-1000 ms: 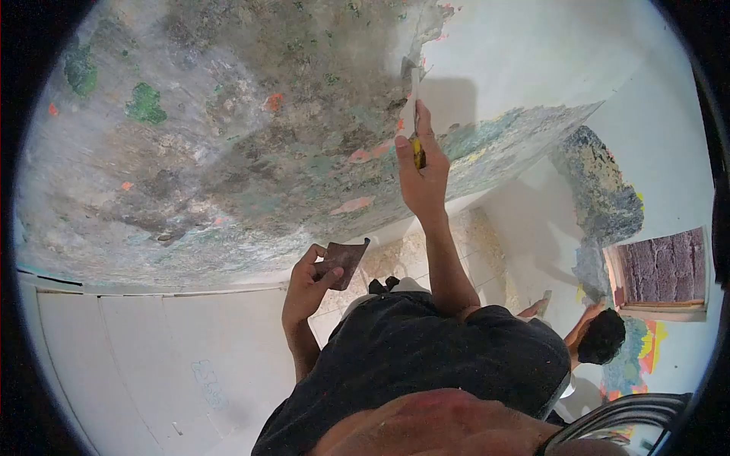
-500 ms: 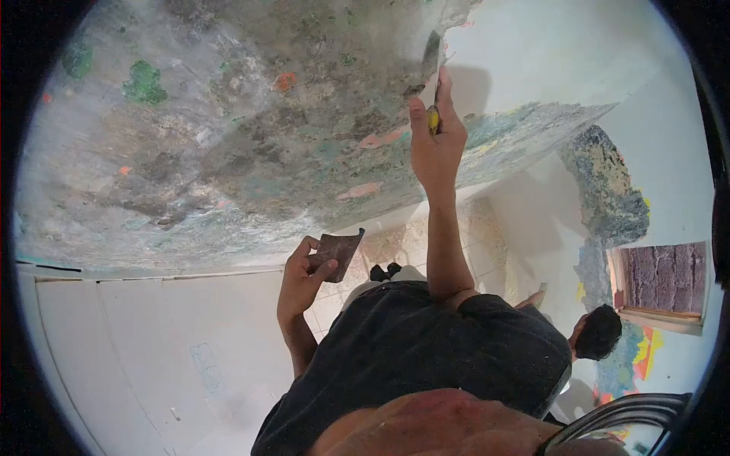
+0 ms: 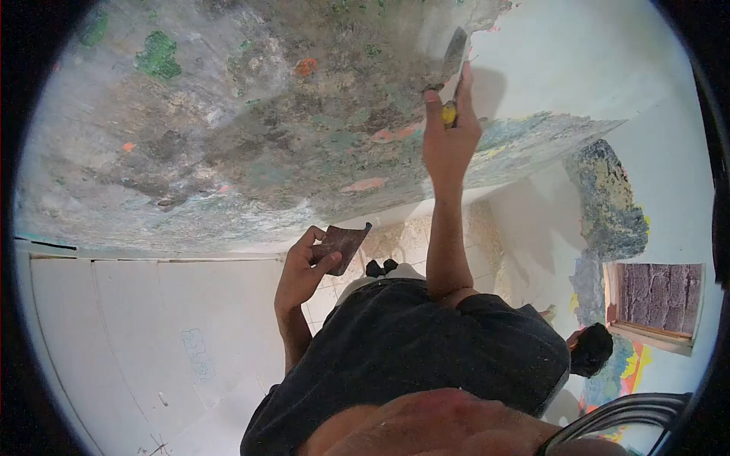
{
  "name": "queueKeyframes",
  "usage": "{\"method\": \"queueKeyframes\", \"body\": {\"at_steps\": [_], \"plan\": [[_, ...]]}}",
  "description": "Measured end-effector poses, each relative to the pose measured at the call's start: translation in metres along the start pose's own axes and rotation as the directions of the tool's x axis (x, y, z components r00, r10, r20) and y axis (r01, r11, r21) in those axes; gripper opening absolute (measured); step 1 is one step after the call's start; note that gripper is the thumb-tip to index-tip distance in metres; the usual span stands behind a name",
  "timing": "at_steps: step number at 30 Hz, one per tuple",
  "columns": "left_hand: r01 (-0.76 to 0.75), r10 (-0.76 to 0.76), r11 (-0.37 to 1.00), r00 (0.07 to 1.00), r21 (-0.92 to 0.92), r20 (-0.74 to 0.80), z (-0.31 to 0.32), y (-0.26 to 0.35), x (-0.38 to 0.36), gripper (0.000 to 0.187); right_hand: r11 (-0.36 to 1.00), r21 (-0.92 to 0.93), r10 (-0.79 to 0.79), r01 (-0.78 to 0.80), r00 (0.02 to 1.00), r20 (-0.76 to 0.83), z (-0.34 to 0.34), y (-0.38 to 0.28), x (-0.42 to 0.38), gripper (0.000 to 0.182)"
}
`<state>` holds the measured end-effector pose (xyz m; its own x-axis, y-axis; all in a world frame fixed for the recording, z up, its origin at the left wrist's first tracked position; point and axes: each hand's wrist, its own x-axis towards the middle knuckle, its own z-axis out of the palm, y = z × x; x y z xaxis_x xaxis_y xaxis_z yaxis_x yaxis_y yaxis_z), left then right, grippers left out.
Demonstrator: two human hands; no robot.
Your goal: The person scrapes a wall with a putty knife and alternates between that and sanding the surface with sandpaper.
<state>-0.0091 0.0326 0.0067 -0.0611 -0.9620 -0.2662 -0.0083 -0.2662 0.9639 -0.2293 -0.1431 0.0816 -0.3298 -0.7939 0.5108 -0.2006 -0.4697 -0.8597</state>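
Your right hand (image 3: 453,148) is closing around the yellow handle (image 3: 449,114) of a scraper (image 3: 456,50), whose blade is lying over the patchy wall (image 3: 266,129) beside the white coating's (image 3: 555,68) edge; you cannot tell whether it is touching. Lower down, your left hand (image 3: 299,277) is pinching a dark, curved sheet (image 3: 348,245) between thumb and fingers. Another person (image 3: 591,351) is showing at right.

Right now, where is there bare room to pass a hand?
Likely between the brown sheet in your left hand and your right forearm, over the tiled floor; also left of that hand, toward the white panels. It's crowded around your right hand and scraper near the wall, and by another person's head.
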Motion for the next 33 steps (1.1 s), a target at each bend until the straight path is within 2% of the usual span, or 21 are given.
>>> {"method": "queueKeyframes", "body": {"at_steps": [2,4,5,7,9,11,13,15,17,19,21,22,24,27,29,33], "plan": [[0.006,-0.005,1.0,1.0,0.014,-0.015,0.002,0.005,-0.001,0.022,0.97,-0.143,-0.203,0.198,0.979,-0.022,0.007,0.024,-0.001,0.061],[0.001,0.0,1.0,1.0,0.026,-0.016,0.0,0.007,0.001,0.022,0.978,-0.15,-0.152,0.148,0.988,-0.017,0.006,0.016,0.006,0.062],[-0.002,0.002,1.0,1.0,0.03,-0.012,-0.003,0.006,0.0,0.021,0.996,-0.088,0.006,-0.005,1.0,0.002,-0.002,0.004,0.012,0.062],[0.009,-0.008,0.999,1.0,0.034,-0.013,-0.003,0.005,-0.004,0.021,0.995,-0.099,0.012,-0.013,1.0,-0.004,-0.003,0.0,0.011,0.062],[0.01,-0.009,0.999,1.0,0.038,-0.027,-0.002,0.009,-0.002,0.02,0.926,-0.237,-0.311,0.293,0.95,-0.042,0.011,0.01,0.007,0.061],[0.007,-0.007,0.999,1.0,0.042,-0.018,-0.003,0.012,0.0,0.02,0.986,-0.108,-0.132,0.13,0.991,-0.014,0.006,0.004,0.008,0.061],[-0.006,0.006,1.0,1.0,0.018,-0.006,-0.004,0.011,0.0,0.02,0.986,-0.076,0.149,-0.148,0.989,0.012,-0.01,-0.009,0.016,0.061],[-0.037,0.037,0.999,0.999,-0.034,0.019,-0.004,0.008,0.003,0.02,0.997,-0.036,0.07,-0.069,0.998,0.01,-0.006,-0.003,0.013,0.061],[-0.027,0.027,0.999,1.0,-0.026,0.011,-0.002,0.009,0.006,0.021,0.986,-0.126,-0.113,0.11,0.993,-0.019,0.007,0.01,0.002,0.06],[-0.025,0.025,0.999,1.0,-0.026,0.005,-0.004,0.01,0.009,0.022,0.99,-0.084,-0.12,0.117,0.992,-0.031,0.006,0.015,0.003,0.059],[-0.02,0.021,0.999,1.0,-0.034,0.017,-0.007,0.007,0.01,0.022,0.993,-0.106,-0.057,0.052,0.997,-0.044,-0.001,0.017,0.007,0.06],[-0.02,0.02,1.0,1.0,-0.018,0.014,-0.008,0.006,0.011,0.022,0.99,-0.064,0.125,-0.125,0.992,-0.001,-0.001,0.011,0.003,0.061],[-0.026,0.026,1.0,1.0,0.008,0.01,-0.01,0.004,0.013,0.023,0.988,-0.152,-0.029,0.027,1.0,-0.01,0.003,0.018,-0.003,0.061],[-0.012,0.012,1.0,1.0,-0.006,0.007,-0.01,0.008,0.014,0.023,0.997,-0.069,0.04,-0.042,0.999,-0.034,0.001,0.015,0.0,0.061],[-0.024,0.024,1.0,1.0,0.006,0.004,-0.01,0.011,0.013,0.023,1.0,0.008,-0.003,0.004,0.999,-0.051,0.002,0.016,0.003,0.062],[-0.013,0.013,0.999,1.0,0.047,-0.003,-0.009,0.011,0.012,0.022,0.988,-0.145,-0.058,0.054,0.998,-0.025,0.001,0.023,-0.002,0.061]]}}
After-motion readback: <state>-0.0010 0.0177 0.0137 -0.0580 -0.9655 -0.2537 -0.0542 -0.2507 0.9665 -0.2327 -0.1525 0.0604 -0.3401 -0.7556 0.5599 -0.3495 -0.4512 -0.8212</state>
